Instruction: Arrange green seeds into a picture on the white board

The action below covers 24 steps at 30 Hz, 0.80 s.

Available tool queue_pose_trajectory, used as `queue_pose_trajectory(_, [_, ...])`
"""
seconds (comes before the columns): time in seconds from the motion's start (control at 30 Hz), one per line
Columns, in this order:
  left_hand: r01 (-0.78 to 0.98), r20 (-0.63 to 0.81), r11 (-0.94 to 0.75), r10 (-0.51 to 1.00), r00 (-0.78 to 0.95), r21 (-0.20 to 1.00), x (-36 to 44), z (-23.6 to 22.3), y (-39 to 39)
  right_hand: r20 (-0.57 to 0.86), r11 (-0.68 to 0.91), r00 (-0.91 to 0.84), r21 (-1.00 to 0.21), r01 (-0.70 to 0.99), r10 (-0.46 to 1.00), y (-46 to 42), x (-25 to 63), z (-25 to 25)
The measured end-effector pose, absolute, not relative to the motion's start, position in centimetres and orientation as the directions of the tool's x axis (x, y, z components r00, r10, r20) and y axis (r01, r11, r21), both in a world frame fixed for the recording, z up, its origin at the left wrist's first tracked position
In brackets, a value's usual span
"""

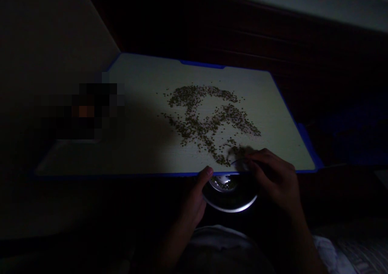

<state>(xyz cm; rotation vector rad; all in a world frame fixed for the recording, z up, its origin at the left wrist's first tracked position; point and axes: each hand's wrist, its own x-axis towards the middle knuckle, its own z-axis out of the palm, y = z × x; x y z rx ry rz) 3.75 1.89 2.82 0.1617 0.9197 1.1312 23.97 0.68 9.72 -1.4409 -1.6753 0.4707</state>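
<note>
Small greenish-brown seeds lie scattered in loose, curving bands on a pale board with blue edging. Below the board's front edge is a shiny metal bowl with some seeds inside. My left hand grips the bowl's left side, its thumb up against the blue edge. My right hand is over the front edge, right of the bowl, fingers pinched together low over the board. A thin, curved, bluish outline shows at its fingertips; dimness hides what it is.
A blurred-out dark item is at the board's left end. Behind the board are a dark panelled surface and a pale ledge. Something dark blue is at the right. The light is very dim.
</note>
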Motion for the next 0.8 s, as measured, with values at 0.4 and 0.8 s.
queue_pose_trajectory(0.4, [-0.694, -0.554, 0.465, 0.825, 0.114, 0.55, 3.72, 3.06, 2.03, 0.347, 0.294, -0.027, -0.748, 0.595, 0.938, 0.78, 23.98, 9.79])
queue_pose_trajectory(0.8, [-0.692, -0.552, 0.47, 0.825, 0.122, 0.549, 3.78, 3.07, 1.99, 0.344, 0.333, -0.09, -0.755, 0.565, 0.935, 0.8, 24.29, 9.75])
